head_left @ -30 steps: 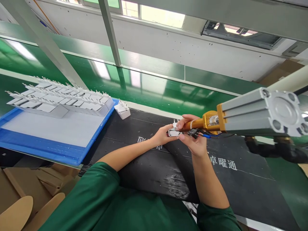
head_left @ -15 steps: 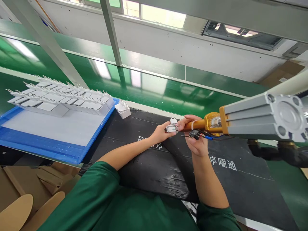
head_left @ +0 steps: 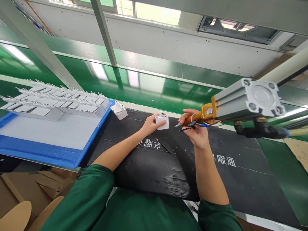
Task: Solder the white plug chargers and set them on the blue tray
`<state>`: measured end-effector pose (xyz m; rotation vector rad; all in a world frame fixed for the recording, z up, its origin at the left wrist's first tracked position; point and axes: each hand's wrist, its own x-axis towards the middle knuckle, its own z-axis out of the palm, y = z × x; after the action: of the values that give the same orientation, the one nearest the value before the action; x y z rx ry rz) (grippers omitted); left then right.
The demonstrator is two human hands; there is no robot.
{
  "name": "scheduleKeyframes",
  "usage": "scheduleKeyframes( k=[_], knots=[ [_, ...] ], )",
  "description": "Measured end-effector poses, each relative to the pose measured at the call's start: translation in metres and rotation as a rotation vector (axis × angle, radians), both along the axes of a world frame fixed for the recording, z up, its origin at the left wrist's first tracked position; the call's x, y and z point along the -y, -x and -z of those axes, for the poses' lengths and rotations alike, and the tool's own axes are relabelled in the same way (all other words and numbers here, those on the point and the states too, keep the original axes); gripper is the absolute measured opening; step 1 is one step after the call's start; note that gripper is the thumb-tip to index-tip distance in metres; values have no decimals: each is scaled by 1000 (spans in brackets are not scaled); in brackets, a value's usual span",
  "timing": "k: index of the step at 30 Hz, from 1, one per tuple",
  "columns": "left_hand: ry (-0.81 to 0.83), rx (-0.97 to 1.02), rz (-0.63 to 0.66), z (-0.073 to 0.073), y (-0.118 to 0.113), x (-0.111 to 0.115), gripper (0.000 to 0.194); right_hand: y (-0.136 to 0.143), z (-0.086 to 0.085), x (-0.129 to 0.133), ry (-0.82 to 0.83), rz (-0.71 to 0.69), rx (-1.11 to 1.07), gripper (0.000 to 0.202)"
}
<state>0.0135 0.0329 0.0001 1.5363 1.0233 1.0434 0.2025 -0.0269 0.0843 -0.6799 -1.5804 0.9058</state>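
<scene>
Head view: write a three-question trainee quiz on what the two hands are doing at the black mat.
1. True or false: the left hand holds a white charger.
2. What does the right hand grip?
A. a blue tray
B. the tool with the orange nose
C. a cardboard box
3. Fill in: one loose charger lies beside the ____ tray.

Key: 1 true; 2 B; 3 blue.

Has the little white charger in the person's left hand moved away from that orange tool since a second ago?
Yes. The white charger in the left hand moved left, off the orange tool, toward the lone charger by the blue tray.
</scene>
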Motion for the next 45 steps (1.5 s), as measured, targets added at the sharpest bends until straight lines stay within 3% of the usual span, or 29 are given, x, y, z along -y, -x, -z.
scheduleKeyframes(
  k=[9, 15, 18, 22, 26, 28, 32, 36, 39, 45],
  knots=[
    [54, 26, 91, -2, 1, 2, 49, -3, 0, -3, -16, -67, -58, 42],
    [-32, -455, 93, -1, 6, -7, 38, -4, 0, -3, -15, -66, -56, 42],
    [-12, -578, 113, -4, 9, -10, 40, -5, 1, -3, -10, -58, -50, 42],
    [27, -584, 185, -7, 10, -12, 47, -5, 2, -3, -9, -55, -42, 43],
    [14, -571, 125, 2, 3, -16, 42, -5, 2, -3, -7, -55, -23, 43],
    [-5, -470, 111, 8, -3, -19, 38, -5, 2, -3, -13, -61, -18, 42],
    [-87, -325, 108, 13, -10, -19, 37, -4, 3, -4, -30, -66, -8, 40],
    [-304, -535, 89, 8, -6, -16, 39, -3, 3, -4, -37, -63, -12, 40],
    [-440, -695, 162, 1, 2, -14, 50, -4, 4, -4, -33, -58, -15, 40],
    [-558, -724, 252, -9, 12, -10, 46, -5, 4, -4, -29, -79, -26, 40]
  ],
)
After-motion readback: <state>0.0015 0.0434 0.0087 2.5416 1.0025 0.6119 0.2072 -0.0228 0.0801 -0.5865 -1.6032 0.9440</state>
